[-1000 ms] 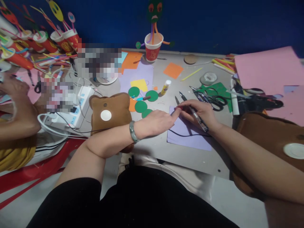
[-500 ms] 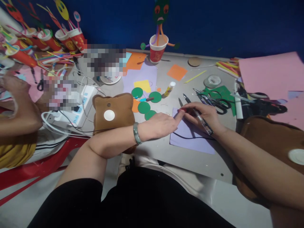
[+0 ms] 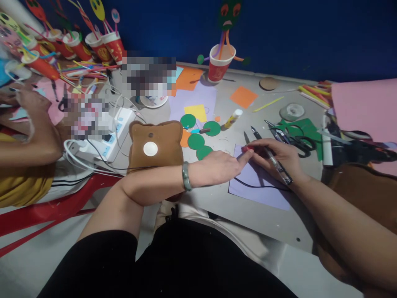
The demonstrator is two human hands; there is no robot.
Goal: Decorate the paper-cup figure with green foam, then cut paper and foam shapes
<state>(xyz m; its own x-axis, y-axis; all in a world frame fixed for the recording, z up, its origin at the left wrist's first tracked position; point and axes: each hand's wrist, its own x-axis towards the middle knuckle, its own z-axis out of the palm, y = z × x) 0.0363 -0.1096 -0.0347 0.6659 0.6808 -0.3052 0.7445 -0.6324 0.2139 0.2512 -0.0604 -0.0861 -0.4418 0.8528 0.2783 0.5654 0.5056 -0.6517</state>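
A pale purple sheet of paper (image 3: 263, 196) lies on the table under both hands. My right hand (image 3: 283, 161) is closed, with a black pen (image 3: 274, 161) lying slantwise through its fingers. My left hand (image 3: 217, 167), a green bangle at its wrist, reaches across with its index finger stretched to the right fingertips; its other fingers are curled and partly hidden. Something small and red shows where the fingertips meet, too small to name. Left of the paper are several green paper discs (image 3: 196, 141). A glue stick (image 3: 233, 119) stands behind the hands.
Scissors (image 3: 305, 145) lie on green paper at the right, near a tape roll (image 3: 292, 111). A brown cushion (image 3: 155, 142) and a white power strip (image 3: 118, 130) with cables are at left. A decorated red cup (image 3: 218, 68) stands at the back. Another person's arm (image 3: 34, 136) is far left.
The view has swung slightly left, so everything appears further right. Both hands keep nearly the same pose over the purple paper, and the pen stays in my right hand.
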